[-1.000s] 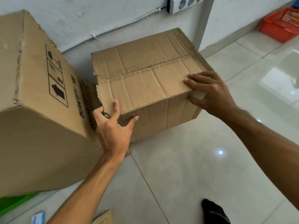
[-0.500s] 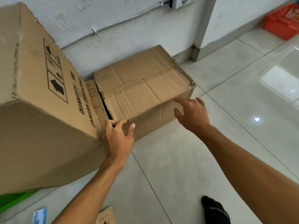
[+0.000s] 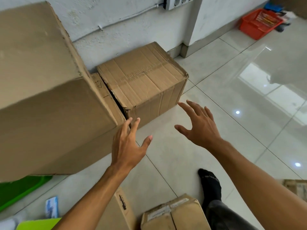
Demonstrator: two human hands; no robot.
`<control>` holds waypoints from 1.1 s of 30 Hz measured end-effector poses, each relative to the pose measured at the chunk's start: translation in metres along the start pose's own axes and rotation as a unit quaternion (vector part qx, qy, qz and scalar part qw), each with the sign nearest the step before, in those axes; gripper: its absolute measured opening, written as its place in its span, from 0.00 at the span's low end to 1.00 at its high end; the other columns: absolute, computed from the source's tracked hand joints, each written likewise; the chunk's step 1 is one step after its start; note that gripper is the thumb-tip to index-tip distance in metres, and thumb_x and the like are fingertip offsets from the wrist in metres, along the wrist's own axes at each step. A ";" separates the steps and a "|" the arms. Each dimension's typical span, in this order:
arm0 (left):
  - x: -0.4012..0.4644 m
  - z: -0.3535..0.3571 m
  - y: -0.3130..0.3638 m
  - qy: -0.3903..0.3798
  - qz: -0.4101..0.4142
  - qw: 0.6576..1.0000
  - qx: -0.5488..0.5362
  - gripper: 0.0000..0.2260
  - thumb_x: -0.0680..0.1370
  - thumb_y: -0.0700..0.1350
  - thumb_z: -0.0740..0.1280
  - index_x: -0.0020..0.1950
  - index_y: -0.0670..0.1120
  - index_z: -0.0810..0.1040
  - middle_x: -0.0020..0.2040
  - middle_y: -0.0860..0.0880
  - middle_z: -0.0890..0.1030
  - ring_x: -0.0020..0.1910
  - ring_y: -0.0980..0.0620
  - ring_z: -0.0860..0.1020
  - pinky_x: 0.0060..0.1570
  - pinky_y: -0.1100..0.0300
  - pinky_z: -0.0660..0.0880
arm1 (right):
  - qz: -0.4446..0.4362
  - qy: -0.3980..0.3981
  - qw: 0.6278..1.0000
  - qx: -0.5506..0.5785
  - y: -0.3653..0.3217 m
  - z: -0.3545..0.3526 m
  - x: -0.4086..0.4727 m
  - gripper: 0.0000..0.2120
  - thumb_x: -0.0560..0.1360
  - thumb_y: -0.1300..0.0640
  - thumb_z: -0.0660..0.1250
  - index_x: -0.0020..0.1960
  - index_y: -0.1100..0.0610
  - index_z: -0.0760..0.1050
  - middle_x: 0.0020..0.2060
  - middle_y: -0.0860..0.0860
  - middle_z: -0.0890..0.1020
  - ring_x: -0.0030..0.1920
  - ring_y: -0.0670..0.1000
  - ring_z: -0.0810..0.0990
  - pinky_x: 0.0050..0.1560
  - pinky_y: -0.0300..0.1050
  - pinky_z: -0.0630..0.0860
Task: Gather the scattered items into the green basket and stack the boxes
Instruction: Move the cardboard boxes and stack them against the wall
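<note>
A medium cardboard box (image 3: 142,83) stands on the tiled floor against the wall, beside a large cardboard box (image 3: 41,97) on the left. My left hand (image 3: 127,143) hovers just in front of the medium box's near corner, fingers spread, holding nothing. My right hand (image 3: 199,125) hangs over the floor to the right of that box, fingers spread and empty. A green basket (image 3: 18,191) peeks out below the large box at the lower left. Two smaller cardboard parcels (image 3: 174,213) lie near the bottom edge.
A small blue-and-white packet (image 3: 51,207) and a lime-green item (image 3: 38,225) lie at the lower left. My black-socked foot (image 3: 210,181) stands on the tiles. An orange basket (image 3: 260,22) sits far right by the wall. A power strip (image 3: 178,2) hangs on the wall.
Both hands have let go of the medium box, which now rests on the floor against the wall, and have drawn back toward me with fingers spread.
</note>
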State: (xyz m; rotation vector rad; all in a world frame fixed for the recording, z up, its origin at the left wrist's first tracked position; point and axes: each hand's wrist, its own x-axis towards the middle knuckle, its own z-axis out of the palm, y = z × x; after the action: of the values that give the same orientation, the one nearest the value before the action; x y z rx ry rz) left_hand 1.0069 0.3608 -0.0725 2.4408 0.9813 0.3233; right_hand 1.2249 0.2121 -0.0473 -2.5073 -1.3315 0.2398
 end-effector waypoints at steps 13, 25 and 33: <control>-0.112 -0.117 -0.044 -0.007 0.103 0.994 0.032 0.32 0.75 0.67 0.60 0.76 0.55 0.63 0.75 0.49 0.64 0.69 0.48 0.68 0.65 0.48 0.68 | 0.049 0.038 0.998 -0.019 -0.113 -0.021 -0.144 0.39 0.74 0.33 0.63 0.79 0.39 0.49 0.80 0.51 0.56 0.79 0.54 0.54 0.78 0.60 0.48; -0.220 -0.117 -0.154 -0.068 0.085 0.984 0.138 0.31 0.76 0.65 0.60 0.75 0.53 0.65 0.72 0.50 0.67 0.69 0.49 0.68 0.62 0.48 0.69 | 0.063 -0.064 0.995 0.051 -0.184 0.108 -0.242 0.45 0.72 0.28 0.63 0.78 0.34 0.40 0.81 0.48 0.48 0.80 0.53 0.47 0.79 0.59 0.47; -0.271 -0.041 -0.245 -0.231 0.090 0.944 0.215 0.43 0.61 0.51 0.66 0.77 0.58 0.58 0.75 0.46 0.58 0.70 0.44 0.66 0.64 0.51 0.66 | 0.003 -0.214 0.974 0.073 -0.176 0.234 -0.340 0.62 0.54 0.16 0.63 0.75 0.31 0.31 0.75 0.43 0.26 0.77 0.52 0.29 0.76 0.61 0.37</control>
State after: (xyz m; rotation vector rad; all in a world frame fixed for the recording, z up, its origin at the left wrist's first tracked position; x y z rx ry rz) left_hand 0.6547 0.3386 -0.1743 2.8096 0.6702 -0.4419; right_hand 0.8316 0.0650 -0.2066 -2.4184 -1.3923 0.8891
